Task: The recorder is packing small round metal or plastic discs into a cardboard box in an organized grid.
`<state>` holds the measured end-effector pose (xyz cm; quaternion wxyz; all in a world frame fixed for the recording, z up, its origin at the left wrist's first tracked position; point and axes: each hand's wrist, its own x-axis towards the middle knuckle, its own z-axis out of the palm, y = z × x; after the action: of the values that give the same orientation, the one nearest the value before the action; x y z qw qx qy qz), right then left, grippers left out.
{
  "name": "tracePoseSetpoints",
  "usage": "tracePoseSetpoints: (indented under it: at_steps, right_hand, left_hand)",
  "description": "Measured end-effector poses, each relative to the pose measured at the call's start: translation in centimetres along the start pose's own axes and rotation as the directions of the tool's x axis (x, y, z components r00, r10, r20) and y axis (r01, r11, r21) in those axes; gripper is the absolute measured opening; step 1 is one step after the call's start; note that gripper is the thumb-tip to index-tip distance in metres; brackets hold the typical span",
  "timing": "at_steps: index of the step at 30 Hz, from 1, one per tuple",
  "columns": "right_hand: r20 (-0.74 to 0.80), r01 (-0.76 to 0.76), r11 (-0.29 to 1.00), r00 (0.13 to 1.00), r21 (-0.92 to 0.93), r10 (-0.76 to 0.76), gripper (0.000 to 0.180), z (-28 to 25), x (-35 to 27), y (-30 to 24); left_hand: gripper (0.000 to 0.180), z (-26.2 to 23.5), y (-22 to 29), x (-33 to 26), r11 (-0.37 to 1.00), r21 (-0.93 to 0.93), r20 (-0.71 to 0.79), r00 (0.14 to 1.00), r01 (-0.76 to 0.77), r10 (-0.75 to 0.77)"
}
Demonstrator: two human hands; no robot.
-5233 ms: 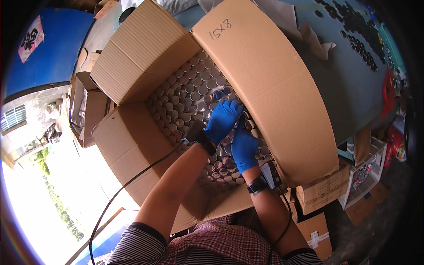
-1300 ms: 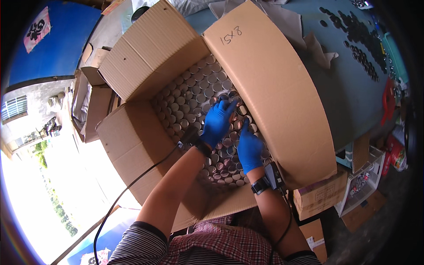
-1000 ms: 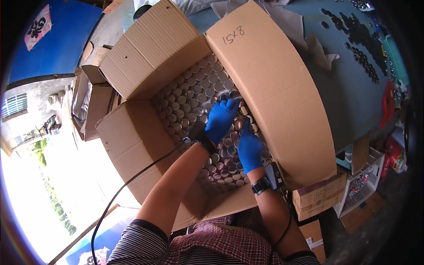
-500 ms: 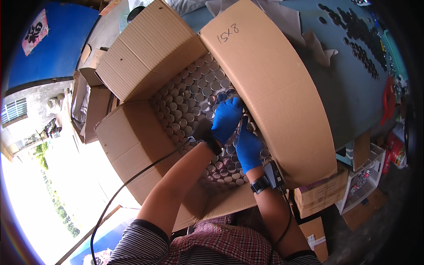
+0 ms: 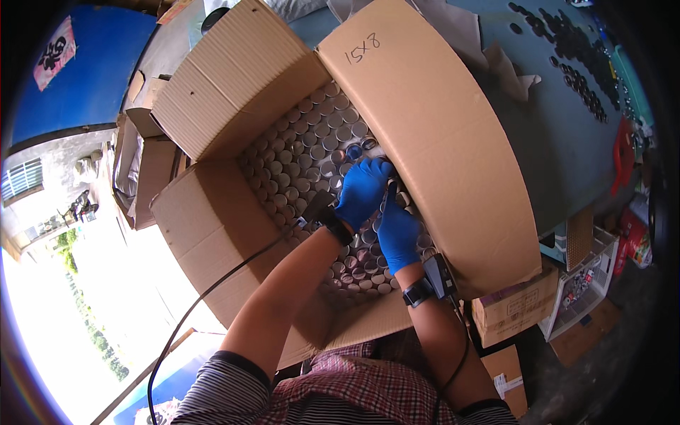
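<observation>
An open cardboard box stands before me, its inside covered with rows of small round silver metal caps standing close together. My left hand, in a blue glove, reaches down to the caps by the right wall. Its fingers are curled in, and what they pinch is hidden. Close beside it, slightly nearer to me, is my right hand, also blue-gloved. Its fingers are bent among caps at that wall; their tips are partly hidden, and I cannot make out what they hold.
Small black round parts lie on the grey-green table at the right. A cable runs from my left wrist over the box's left flap. A white plastic crate and a smaller cardboard box are at the lower right.
Both hands stay by the right wall, with the left fingers shifted slightly nearer to me. A bluish-reflecting cap and its neighbour beyond the left hand now show more fully.
</observation>
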<state>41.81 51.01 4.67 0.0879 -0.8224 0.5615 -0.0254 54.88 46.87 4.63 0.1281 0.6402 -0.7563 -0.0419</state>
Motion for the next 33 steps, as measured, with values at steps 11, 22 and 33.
tracePoseSetpoints:
  at_steps: [11,22,33]
  right_hand:
    - [0.154,-0.047,0.999,0.987,-0.028,0.050,0.078,-1.0,0.1,-0.2]
    - [0.147,-0.021,0.999,0.989,-0.025,0.024,0.074,-1.1,0.2,-0.1]
    - [0.066,-0.027,0.999,0.998,0.024,0.025,0.069,-0.3,0.1,-0.2]
  left_hand:
    - [0.027,-3.6,-1.6,-1.5,0.791,-0.469,-0.122,0.858,0.394,-0.499]
    - [0.025,-3.4,-1.0,-2.3,0.846,-0.443,-0.150,0.905,0.298,-0.398]
    - [0.023,-1.0,-0.6,-0.5,0.983,-0.163,-0.052,0.994,0.088,-0.098]
